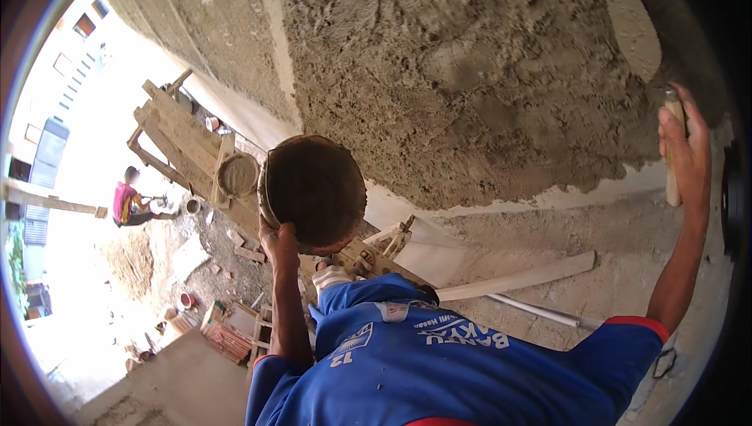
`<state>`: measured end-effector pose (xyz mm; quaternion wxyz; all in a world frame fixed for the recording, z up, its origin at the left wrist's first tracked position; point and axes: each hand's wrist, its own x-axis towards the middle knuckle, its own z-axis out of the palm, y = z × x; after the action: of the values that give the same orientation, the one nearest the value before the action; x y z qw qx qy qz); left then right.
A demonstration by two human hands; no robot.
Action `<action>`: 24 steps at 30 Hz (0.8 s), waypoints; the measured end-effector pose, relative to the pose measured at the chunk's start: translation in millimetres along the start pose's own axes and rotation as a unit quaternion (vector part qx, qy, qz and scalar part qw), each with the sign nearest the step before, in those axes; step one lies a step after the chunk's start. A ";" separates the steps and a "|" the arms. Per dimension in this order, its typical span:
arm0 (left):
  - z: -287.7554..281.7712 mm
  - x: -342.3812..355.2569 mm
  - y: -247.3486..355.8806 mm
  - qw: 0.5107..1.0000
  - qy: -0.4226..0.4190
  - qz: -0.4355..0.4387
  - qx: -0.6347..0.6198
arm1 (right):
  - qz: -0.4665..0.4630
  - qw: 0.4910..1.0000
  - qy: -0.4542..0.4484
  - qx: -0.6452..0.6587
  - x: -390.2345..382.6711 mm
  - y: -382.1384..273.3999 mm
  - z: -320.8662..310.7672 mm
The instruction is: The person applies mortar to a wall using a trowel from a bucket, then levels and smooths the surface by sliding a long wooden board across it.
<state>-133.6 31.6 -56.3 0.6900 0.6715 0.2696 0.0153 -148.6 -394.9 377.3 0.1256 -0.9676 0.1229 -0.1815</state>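
Note:
My left hand grips the rim of a dark, mortar-stained bucket. Its mouth faces me, and the inside is too dark to tell how much is in it. Out to the right, my right hand is closed round the wooden handle of a trowel. The trowel's pale, speckled blade lies close against the wall, beside rough wet mortar. That mortar covers a broad stretch of wall, ending in a ragged lower edge above a smoother pale band.
Below me is a plank scaffold, with a round tub of mortar on it. A long board and a white pipe lie at right. Far below left, a person crouches near a sand pile and stacked bricks.

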 end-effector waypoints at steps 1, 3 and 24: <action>3.4 -1.3 -0.1 1.000 -0.005 0.021 0.009 | 0.024 0.999 -0.010 0.047 -9.8 13.7 5.7; 11.1 -3.2 -0.8 0.998 -0.030 0.044 0.032 | 0.117 0.974 -0.092 0.171 -36.5 33.1 36.4; 86.3 -57.6 71.8 0.930 -0.246 0.191 0.196 | -0.188 0.936 -0.252 0.157 -149.3 -11.6 356.1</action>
<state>-124.4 -62.7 27.0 0.5733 0.8149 -0.0446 -0.0724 -145.3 -271.0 11.5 0.2663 -0.9550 -0.1265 0.0314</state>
